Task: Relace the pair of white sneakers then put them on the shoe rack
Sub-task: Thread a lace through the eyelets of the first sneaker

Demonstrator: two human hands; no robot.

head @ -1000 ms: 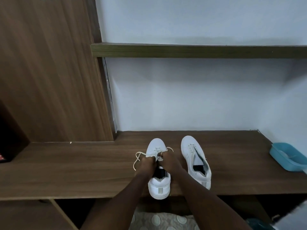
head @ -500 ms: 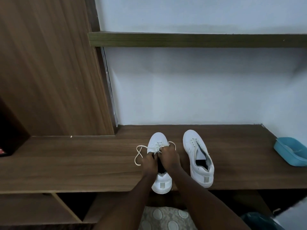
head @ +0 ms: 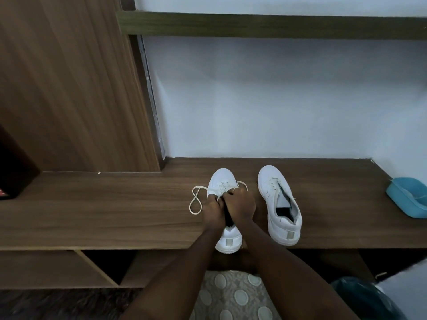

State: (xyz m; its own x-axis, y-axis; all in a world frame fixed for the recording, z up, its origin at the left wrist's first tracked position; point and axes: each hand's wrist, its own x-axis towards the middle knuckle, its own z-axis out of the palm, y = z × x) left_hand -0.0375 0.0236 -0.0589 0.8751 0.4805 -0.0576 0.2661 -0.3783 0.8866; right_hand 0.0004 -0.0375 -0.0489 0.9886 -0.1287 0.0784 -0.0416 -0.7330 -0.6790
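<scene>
One sneaker (head: 222, 182) on the wooden bench (head: 115, 204) is only partly laced, the left hand (head: 213, 212) and the right hand (head: 240, 205) both pinching its lace (head: 196, 199), while the second sneaker (head: 280, 204) beside it seems unlaced.

Seen from above: the left forearm (head: 184, 269) and right forearm (head: 284, 262) are uncovered from the 6 o'clock edge to the wrists, and the left hand (head: 213, 210) and right hand (head: 240, 204) are bare. Between the arms at 6 o'clock shows grey fabric with pale round spots (head: 233, 294), garment or mat unclear.
</scene>
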